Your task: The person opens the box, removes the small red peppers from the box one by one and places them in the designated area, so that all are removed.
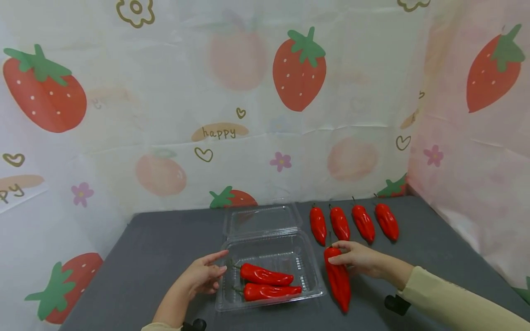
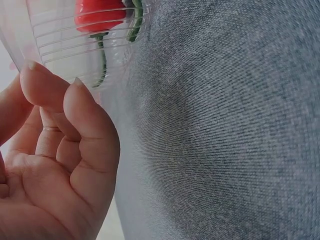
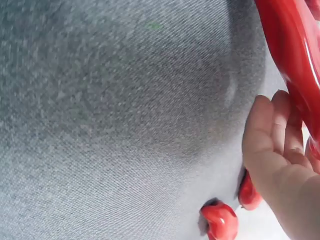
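Note:
My right hand [image 1: 362, 259] grips a long red chili pepper [image 1: 339, 285] near its stem end, thumb across the front. The pepper hangs with its tip pointing down toward me, beside the box's right wall; in the right wrist view its glossy body [image 3: 295, 55] runs along the fingers. A clear plastic clamshell box [image 1: 269, 243] stands with its lid folded back. Inside, two red peppers [image 1: 267, 275] lie side by side, stems to the left. At the box's left rim is my left hand [image 1: 203, 276], fingers loosely bent and fingertips right at the wall, holding no pepper.
Several more red peppers [image 1: 363, 224] lie in a row behind the right hand, stems toward the back. Everything is on a dark grey cloth-covered table [image 1: 174, 243]. A strawberry-print curtain [image 1: 256, 115] closes off the back and both sides.

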The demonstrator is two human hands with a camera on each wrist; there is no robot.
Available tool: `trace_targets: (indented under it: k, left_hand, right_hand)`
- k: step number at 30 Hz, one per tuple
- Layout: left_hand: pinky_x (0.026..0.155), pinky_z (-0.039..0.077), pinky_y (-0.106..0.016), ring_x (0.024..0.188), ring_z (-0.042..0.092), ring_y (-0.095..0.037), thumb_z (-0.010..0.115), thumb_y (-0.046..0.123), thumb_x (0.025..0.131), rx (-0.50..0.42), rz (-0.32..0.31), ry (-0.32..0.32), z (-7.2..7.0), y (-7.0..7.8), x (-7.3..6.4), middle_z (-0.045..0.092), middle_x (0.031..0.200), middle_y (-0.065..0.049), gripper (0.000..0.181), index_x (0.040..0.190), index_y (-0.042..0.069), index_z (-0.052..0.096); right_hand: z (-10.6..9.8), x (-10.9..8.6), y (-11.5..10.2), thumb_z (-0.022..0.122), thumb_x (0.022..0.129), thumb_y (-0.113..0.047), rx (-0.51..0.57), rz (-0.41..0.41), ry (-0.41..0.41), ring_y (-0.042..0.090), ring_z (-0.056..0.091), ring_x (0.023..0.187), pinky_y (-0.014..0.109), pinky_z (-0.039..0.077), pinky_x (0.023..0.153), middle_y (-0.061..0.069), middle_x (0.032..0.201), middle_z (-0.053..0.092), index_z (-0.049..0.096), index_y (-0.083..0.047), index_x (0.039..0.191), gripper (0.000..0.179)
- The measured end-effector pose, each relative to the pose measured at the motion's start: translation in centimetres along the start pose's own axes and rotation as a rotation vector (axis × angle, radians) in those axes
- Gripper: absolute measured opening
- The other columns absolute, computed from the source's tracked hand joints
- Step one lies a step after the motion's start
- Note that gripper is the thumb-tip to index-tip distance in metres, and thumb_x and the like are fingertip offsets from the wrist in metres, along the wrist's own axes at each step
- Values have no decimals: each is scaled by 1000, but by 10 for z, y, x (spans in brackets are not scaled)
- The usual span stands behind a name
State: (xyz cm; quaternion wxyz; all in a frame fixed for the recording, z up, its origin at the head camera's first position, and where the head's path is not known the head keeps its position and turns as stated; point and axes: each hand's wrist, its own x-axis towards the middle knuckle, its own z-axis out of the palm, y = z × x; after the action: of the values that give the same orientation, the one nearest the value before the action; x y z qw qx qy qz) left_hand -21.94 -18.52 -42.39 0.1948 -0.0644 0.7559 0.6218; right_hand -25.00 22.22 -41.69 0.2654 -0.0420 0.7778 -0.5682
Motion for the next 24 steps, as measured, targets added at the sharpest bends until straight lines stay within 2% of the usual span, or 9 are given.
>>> trace_targets:
  k: [6,11,17,24]
  left_hand:
    - [50,41,-25,49,50,-9,59,10,97,0,-4,2,0,1,0,53,70,0,57,149,4,37]
    - [50,42,-25,50,50,-10,59,10,97,0,-4,3,0,0,0,53,70,0,57,149,4,37]
    - [51,42,-25,50,50,-10,59,9,97,-7,-7,-7,0,0,1,51,69,0,58,150,4,36]
    - [51,43,-25,50,49,-10,59,8,97,-15,-5,-2,0,-2,1,48,67,1,58,149,3,36]
  right_hand:
    - [-1,2,3,67,92,-18,-32,10,-11,30,56,103,55,50,86,16,118,57,36,11,139,64]
    - [-1,5,5,69,91,-22,-95,39,24,29,54,100,57,49,83,13,111,58,42,9,137,62]
    - [1,10,9,69,91,-25,-148,74,69,25,50,87,47,49,77,9,92,53,51,3,132,53]
    - [1,14,15,71,89,-31,-214,100,94,24,49,86,41,45,74,9,90,51,54,-1,131,54]
